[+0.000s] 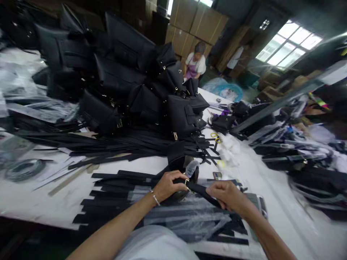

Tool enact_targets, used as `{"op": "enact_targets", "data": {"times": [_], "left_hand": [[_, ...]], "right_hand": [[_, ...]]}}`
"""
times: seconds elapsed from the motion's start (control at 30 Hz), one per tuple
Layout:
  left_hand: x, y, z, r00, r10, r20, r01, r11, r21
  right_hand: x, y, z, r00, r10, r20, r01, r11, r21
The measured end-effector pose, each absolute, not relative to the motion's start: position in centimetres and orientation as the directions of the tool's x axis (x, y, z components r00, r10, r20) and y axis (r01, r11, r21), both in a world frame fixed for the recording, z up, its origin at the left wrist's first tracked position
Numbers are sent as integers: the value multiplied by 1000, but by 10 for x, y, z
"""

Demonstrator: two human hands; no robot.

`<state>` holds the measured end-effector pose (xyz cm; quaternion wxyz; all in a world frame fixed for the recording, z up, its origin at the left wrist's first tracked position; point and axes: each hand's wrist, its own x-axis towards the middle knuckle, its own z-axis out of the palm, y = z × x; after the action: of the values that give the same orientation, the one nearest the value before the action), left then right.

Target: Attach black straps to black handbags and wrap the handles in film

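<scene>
My left hand [168,186] is closed around the buckle end of a black strap [202,191], near a small black bag [176,160] standing on the white table [32,198]. My right hand [229,195] pinches the same strap further along, fingers curled over it. Both hands hover just above flat black straps [114,193] and clear plastic wrap [187,216] lying at the table's near edge. A thin bracelet circles my left wrist.
A tall heap of black handbags [121,79] fills the table's far left. Long black strips [108,144] lie below it. Yellow scissors [215,136] and white scraps sit right of centre. Another person [195,65] stands at the far end; cardboard boxes [195,25] are stacked behind.
</scene>
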<state>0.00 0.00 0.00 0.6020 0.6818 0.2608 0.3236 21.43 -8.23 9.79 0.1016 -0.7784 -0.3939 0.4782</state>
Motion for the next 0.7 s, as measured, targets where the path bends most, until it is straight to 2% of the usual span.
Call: {"op": "enact_targets", "data": {"times": [0.2, 0.3, 0.4, 0.57, 0.7], "left_hand": [[4, -3, -1, 662, 737, 140, -42, -150, 988], [0, -2, 0, 675, 732, 93, -37, -92, 995], [-10, 3, 1, 696, 717, 36, -23, -29, 999], [-23, 13, -1, 670, 742, 14, 31, -46, 998], [-22, 14, -5, 690, 724, 3, 15, -18, 1000]], "right_hand": [[194, -71, 77, 83, 780, -620, 465, -581, -668], [183, -66, 64, 13, 808, -589, 417, -540, -731], [183, -63, 62, 12, 820, -572, 450, -515, -729], [194, -61, 71, 73, 809, -583, 498, -536, -682], [193, -60, 65, 51, 804, -592, 487, -537, -689]]}}
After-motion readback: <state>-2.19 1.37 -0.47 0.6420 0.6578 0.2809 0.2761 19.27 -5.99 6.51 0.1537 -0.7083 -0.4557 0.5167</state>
